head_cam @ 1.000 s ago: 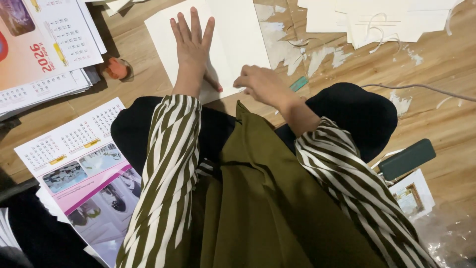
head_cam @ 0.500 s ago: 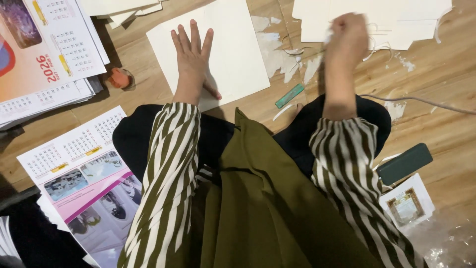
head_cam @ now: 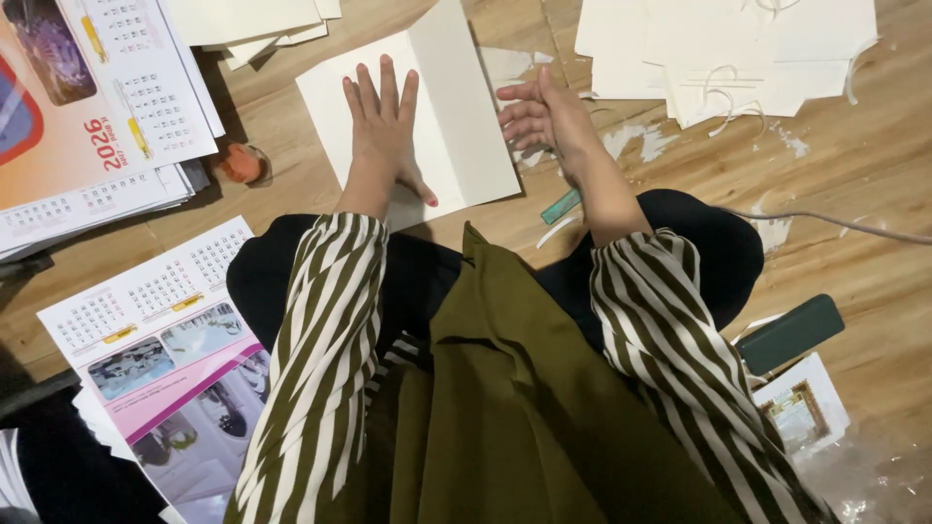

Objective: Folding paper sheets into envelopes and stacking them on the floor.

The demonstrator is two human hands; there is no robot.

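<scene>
- Left hand (head_cam: 381,131): flat, fingers spread, palm down on cream rectangular paper sheet (head_cam: 456,107); holds nothing, just presses.
- Right hand (head_cam: 546,116): open, fingers loosely together & pointing left, touching sheet's right edge; no pinch visible.
- Sheet lies on wooden floor (head_cam: 854,223), right in front of the knees, between both hands; its right part looks folded up along a crease.
- Just below right wrist: small teal stick-shaped tool (head_cam: 560,207) on floor, partly hidden by forearm.
- Upper right: stack of white cut paper pieces w/ string loops (head_cam: 728,49), apart from the hands.
- Left of sheet: small orange round object (head_cam: 238,163), then pile of printed wall calendars (head_cam: 97,116).
- Lower left: another calendar page w/ photos (head_cam: 155,359).
- Right: thin grey cable (head_cam: 835,225); dark green flat case (head_cam: 788,333) beside the knee.
</scene>
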